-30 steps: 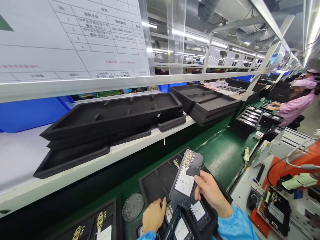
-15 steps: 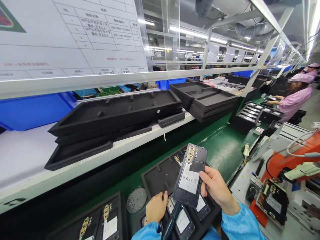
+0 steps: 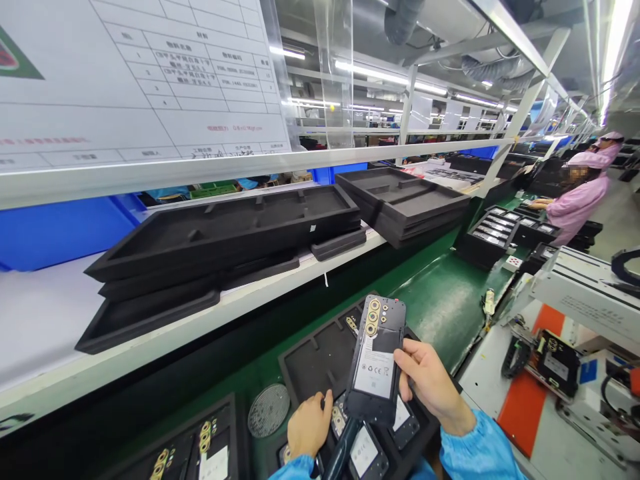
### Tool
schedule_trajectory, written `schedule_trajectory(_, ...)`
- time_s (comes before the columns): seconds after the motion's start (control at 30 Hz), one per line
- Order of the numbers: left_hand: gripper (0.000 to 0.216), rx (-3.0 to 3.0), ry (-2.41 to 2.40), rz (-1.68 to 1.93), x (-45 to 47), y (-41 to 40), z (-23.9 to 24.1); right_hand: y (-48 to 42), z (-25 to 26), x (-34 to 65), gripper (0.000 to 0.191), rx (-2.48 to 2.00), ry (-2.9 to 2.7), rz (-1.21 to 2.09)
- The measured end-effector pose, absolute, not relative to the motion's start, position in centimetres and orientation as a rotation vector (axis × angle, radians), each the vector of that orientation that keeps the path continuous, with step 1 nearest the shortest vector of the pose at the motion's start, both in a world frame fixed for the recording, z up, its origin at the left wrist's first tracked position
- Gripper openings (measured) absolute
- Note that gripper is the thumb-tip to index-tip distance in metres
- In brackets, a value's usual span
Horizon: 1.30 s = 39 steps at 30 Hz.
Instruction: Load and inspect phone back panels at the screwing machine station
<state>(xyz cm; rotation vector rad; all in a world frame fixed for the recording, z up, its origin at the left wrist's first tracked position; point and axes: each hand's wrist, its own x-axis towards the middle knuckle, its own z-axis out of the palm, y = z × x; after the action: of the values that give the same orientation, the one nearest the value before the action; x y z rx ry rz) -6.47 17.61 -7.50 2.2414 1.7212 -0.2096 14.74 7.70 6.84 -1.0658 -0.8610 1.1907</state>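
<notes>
My right hand (image 3: 433, 380) is closed on the right edge of a phone (image 3: 375, 363) with its back cover off. The phone is raised at a tilt over a black foam tray (image 3: 313, 363), showing three ringed camera openings and a white battery label. My left hand (image 3: 310, 425) is low over the tray, its fingers curled; whatever is between them is hidden. Beside it, a dark rod-shaped tool (image 3: 341, 450) reaches up to the phone's lower end; I cannot tell whether they touch. More open phones, such as one phone (image 3: 367, 453), lie in the tray beneath.
Another foam tray (image 3: 240, 433) with phones is at lower left, beside a round, patterned disc (image 3: 269, 410). Stacked black trays (image 3: 240, 227) line the shelf. At right, a machine (image 3: 590, 293) has a phone (image 3: 555, 363) on it. A person in pink (image 3: 577, 200) works farther along.
The view has shifted slightly. The machine's orange arm has moved out of sight, and its white housing now shows at right. My right hand still has the phone; my left hand has barely moved.
</notes>
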Motion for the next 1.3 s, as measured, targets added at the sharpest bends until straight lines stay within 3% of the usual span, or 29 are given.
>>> schedule_trajectory(0.8, 0.045, 2.288, 1.739, -0.097, -7.0, 18.2, -10.4, 7.7, 4.1, 16.1, 0.053, -1.227, -0.991, 1.123)
schedule_trajectory(1.03, 0.047, 2.273, 1.747, -0.098, -7.1, 18.2, -10.6, 7.3, -2.3, 22.6, 0.043, -1.793, -1.182, 0.43)
schedule_trajectory(1.3, 0.048, 2.251, 1.753, -0.101, -7.0, 18.4, -10.7, 6.2, -10.2, 26.0, 0.06, -1.866, -0.865, 0.581)
